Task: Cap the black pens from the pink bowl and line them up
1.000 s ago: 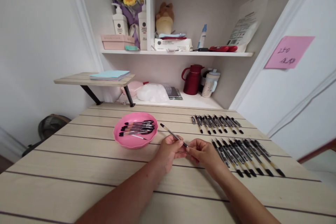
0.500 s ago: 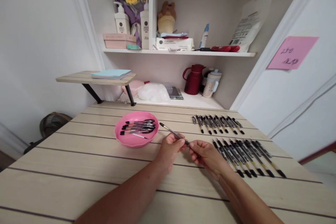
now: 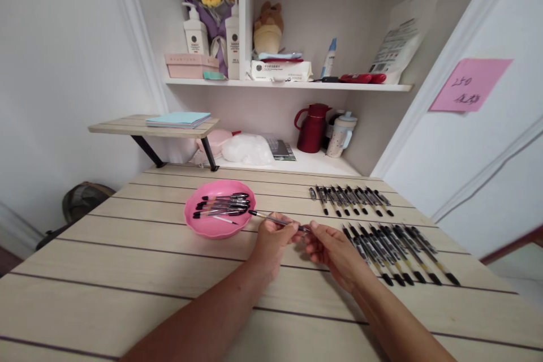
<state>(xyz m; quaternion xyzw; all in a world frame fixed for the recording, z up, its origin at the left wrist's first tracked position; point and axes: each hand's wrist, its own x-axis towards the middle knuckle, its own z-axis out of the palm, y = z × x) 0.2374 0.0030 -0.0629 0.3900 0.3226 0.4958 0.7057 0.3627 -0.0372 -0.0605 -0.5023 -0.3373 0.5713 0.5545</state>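
Note:
A clear-barrelled pen point(image 3: 275, 219) with a black end lies across both hands above the table. My left hand point(image 3: 275, 240) is closed round its barrel, thumb on top. The fingertips of my right hand point(image 3: 328, 243) pinch the pen's right end; they cover most of that tip. The pen's black end points left, near the rim of a pink bowl point(image 3: 218, 231). Several similar pens point(image 3: 224, 203) and a thin white refill point(image 3: 224, 219) lie in the bowl. On the right, pens lie in a back row point(image 3: 352, 201) and a front row point(image 3: 399, 251).
A small raised wooden stand point(image 3: 127, 124) holds blue notebooks point(image 3: 178, 119) at the back left. Behind the table, a red jug point(image 3: 311, 130) and a pale cup point(image 3: 340, 136) stand under the shelf point(image 3: 292, 85). A pen cap point(image 3: 313, 193) lies beside the back row.
The held pen has tilted flatter, its black end dropping down and left toward the bowl. Both hands stay nearly where they were, and the view has shifted very slightly.

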